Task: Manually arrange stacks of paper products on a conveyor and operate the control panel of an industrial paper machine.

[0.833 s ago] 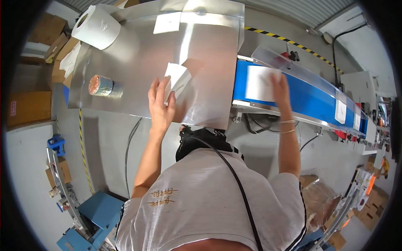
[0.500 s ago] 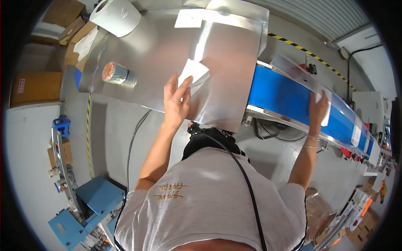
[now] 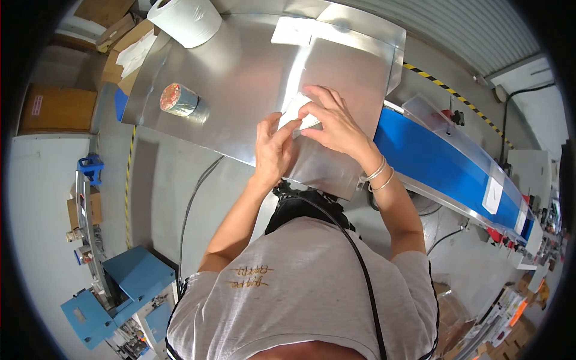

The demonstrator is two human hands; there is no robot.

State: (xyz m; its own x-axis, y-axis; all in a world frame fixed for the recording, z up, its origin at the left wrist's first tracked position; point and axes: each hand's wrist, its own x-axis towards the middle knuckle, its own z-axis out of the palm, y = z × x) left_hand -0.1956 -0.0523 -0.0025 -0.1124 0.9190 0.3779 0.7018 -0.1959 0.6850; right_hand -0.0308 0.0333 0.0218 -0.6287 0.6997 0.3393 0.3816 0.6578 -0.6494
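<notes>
Both hands meet over the metal table, near its front edge. Between them is a small, flat white packet, partly covered by fingers. My left hand pinches its near left side with thumb and fingertips. From the right, my right hand curls its fingers over the packet's other side. To the right of the table runs a conveyor with a blue belt. One white packet lies across the belt, and another white piece sits farther along.
A silvery roll with a reddish end stands on the table's left. Behind it is a large white roll. A flat white piece lies by the far edge. A clear guard lines the belt's far side.
My right hand has left the white packet on the conveyor and come back to the table, joining my left hand at the other packet. The packet on the belt is farther along.
</notes>
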